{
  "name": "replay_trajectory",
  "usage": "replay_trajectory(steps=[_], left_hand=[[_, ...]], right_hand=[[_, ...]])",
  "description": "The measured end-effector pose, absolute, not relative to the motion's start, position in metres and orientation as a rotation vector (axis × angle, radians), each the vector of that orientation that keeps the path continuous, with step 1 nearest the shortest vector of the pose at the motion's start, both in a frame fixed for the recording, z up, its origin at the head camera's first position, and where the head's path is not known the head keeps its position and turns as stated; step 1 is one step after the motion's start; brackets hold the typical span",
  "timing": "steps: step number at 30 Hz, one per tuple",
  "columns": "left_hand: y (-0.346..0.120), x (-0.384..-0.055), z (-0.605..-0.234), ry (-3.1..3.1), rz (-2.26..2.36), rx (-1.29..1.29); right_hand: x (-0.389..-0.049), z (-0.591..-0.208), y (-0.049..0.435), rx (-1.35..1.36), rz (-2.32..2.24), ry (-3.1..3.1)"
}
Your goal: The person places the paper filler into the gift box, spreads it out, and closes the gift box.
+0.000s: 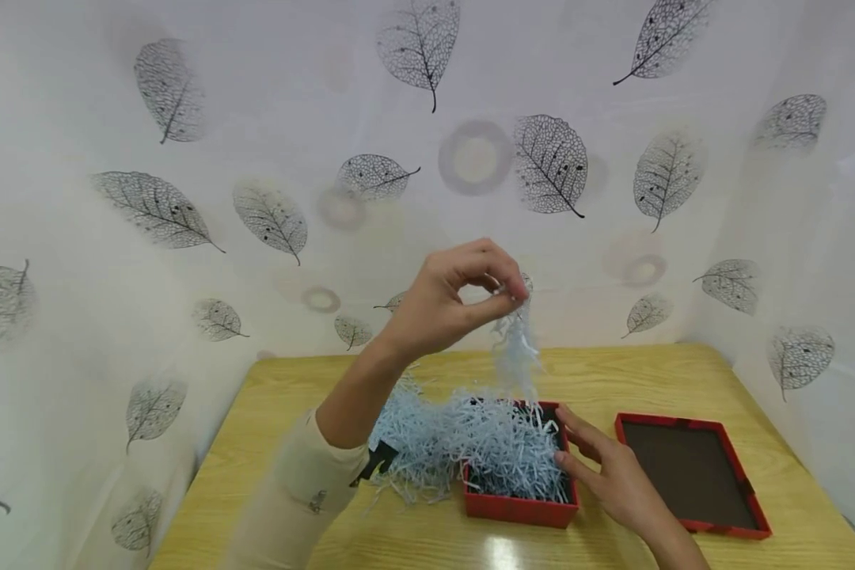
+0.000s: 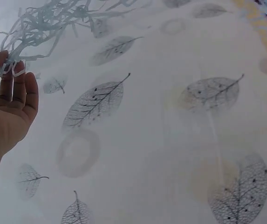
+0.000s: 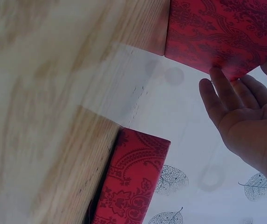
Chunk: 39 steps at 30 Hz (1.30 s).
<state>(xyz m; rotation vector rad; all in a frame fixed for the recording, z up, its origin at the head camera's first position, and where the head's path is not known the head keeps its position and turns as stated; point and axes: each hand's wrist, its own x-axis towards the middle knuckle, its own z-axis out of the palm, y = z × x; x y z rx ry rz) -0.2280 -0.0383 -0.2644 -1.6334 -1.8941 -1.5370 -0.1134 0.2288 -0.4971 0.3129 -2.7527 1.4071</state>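
Raised above the box, my left hand (image 1: 450, 297) pinches a hanging tuft of pale blue shredded paper (image 1: 518, 352) between thumb and fingertips. In the left wrist view the strands (image 2: 44, 30) fan out from the fingers of that hand (image 2: 10, 105). Below stands an open red box (image 1: 520, 511), with more shredded paper (image 1: 509, 451) inside. The tuft's lower end trails down to the box's back right part. My right hand (image 1: 613, 471) rests against the box's right side, fingers extended. In the right wrist view its fingertips touch the patterned red wall (image 3: 226, 35).
A loose heap of the same shreds (image 1: 416, 431) lies left of the box and spills over its left rim. The red lid (image 1: 687, 471), dark inside face up, lies at the right on the wooden table (image 1: 256, 483). Leaf-patterned curtains (image 1: 328, 87) surround the table.
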Motion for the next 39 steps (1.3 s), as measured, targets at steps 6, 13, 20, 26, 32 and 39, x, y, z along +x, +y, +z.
replay_trajectory(steps=[6,13,20,26,32,39], left_hand=[[-0.026,-0.233,-0.311,-2.073,-1.573,-1.611],[-0.02,-0.233,-0.371,-2.261,-1.654,-1.601],[-0.028,-0.23,-0.421,-2.566,-1.568,-1.635],[-0.05,-0.234,-0.426,-2.711,-1.383,-1.733],[-0.084,-0.239,-0.407,-2.791,-1.316,-1.516],[-0.096,-0.231,-0.42,-3.014,-1.1,-1.457]], right_hand=[[-0.115,-0.497,0.229,0.319,1.427,-2.744],[-0.116,-0.499,0.231,0.393,1.426,-2.711],[-0.115,-0.5,0.231,0.373,1.41,-2.723],[-0.114,-0.5,0.23,0.351,1.387,-2.723],[-0.114,-0.498,0.229,0.35,1.39,-2.714],[-0.113,-0.5,0.228,0.341,1.43,-2.715]])
